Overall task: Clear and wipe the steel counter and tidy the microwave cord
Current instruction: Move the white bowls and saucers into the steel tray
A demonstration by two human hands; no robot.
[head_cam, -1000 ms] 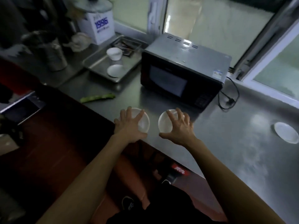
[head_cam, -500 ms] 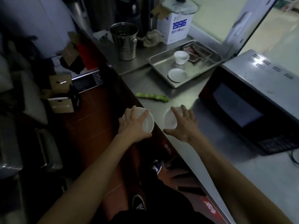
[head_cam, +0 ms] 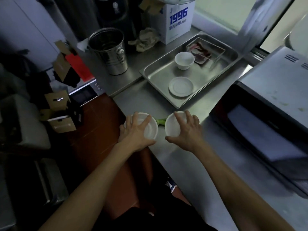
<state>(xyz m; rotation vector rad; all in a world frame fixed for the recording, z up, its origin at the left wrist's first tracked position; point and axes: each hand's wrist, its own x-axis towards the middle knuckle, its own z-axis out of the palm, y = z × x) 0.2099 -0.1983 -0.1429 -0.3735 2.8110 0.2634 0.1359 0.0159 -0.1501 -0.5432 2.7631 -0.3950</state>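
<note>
My left hand (head_cam: 135, 131) grips a white bowl (head_cam: 150, 129) from above, over the counter's front left edge. My right hand (head_cam: 187, 130) grips a second white bowl (head_cam: 171, 127) the same way, just to the right. A green vegetable piece (head_cam: 160, 121) lies on the steel counter (head_cam: 191, 164) between the two bowls. The black microwave (head_cam: 260, 124) stands at the right; its cord is out of view.
A steel tray (head_cam: 158, 75) behind the bowls holds a white cup (head_cam: 184, 60), a white saucer (head_cam: 180, 86) and a smaller tray with dark scraps (head_cam: 202, 53). A steel bucket (head_cam: 109, 50), a crumpled rag (head_cam: 146, 39) and a white "1996" box (head_cam: 178, 19) stand further back.
Both hands have carried the bowls leftward along the counter toward the tray, and my view has turned left. The microwave cord and the far white plate have left the view.
</note>
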